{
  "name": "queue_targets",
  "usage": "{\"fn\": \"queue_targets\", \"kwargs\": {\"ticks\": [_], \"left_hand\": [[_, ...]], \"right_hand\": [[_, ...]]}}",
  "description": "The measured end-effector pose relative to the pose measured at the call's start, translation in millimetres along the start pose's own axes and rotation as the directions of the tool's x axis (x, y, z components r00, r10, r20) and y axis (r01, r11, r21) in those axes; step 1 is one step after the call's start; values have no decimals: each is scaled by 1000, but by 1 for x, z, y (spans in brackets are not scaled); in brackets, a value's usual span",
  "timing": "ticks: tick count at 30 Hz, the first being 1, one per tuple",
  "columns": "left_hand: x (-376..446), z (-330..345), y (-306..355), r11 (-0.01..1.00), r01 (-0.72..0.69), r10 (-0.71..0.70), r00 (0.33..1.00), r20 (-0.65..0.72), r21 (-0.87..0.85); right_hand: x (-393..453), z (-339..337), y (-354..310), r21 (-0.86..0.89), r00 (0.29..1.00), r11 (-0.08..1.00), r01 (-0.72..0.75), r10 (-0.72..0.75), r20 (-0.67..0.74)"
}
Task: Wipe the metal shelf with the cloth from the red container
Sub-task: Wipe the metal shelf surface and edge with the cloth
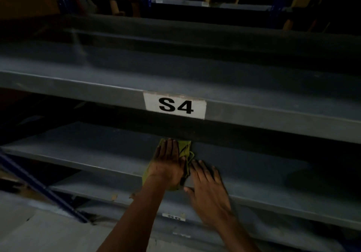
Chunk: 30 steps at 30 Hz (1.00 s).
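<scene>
A yellow-green cloth (185, 150) lies on a grey metal shelf (97, 150), the one just below the shelf labelled S4. My left hand (168, 163) presses flat on the cloth with straight fingers pointing into the shelf. Beside it on the right, my right hand (209, 189) rests flat on the front part of the same shelf, its fingertips close to the cloth's right edge. The red container is not in view.
The S4 label (174, 105) marks the front lip of the shelf above, which overhangs the cloth closely. More grey shelves run above and below. A blue rack brace (39, 187) slants at the lower left. The scene is dim.
</scene>
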State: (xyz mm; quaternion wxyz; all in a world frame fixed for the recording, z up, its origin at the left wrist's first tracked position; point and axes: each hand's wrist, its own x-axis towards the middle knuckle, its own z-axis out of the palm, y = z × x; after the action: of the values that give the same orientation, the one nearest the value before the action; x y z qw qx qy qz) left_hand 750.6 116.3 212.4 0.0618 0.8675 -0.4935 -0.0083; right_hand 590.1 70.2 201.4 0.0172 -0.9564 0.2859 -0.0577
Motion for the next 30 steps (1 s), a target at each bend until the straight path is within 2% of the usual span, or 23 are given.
{"fn": "queue_targets", "kwargs": {"ticks": [3,8,14,20,22,25,30], "left_hand": [[-1,-1,2,1000,-12,11,1000,24,15],[-13,-2,1,999,-50,51,998,28,-12],[-19,0,4,998,-63,62,998,-11,-21],[-8,4,7,1000,-31,31,1000,-2,-1],[-4,8,12,999,-12,13,1000,-23,29],[1,13,24,1000,-5,3,997,-82,-23],[-1,13,47,999,-50,50,998,-36,-22]], "right_hand": [[0,-2,1,0,1000,1000,15,-15,-9],[-9,-6,18,98,997,994,57,-52,-48],[-16,-13,63,15,998,999,51,-51,-31],[-14,-9,60,-10,998,999,53,-53,-37],[-14,-7,61,-10,998,998,55,-55,-43],[-14,-6,61,0,998,998,56,-56,-40],[-15,-5,61,37,997,998,51,-48,-58]]}}
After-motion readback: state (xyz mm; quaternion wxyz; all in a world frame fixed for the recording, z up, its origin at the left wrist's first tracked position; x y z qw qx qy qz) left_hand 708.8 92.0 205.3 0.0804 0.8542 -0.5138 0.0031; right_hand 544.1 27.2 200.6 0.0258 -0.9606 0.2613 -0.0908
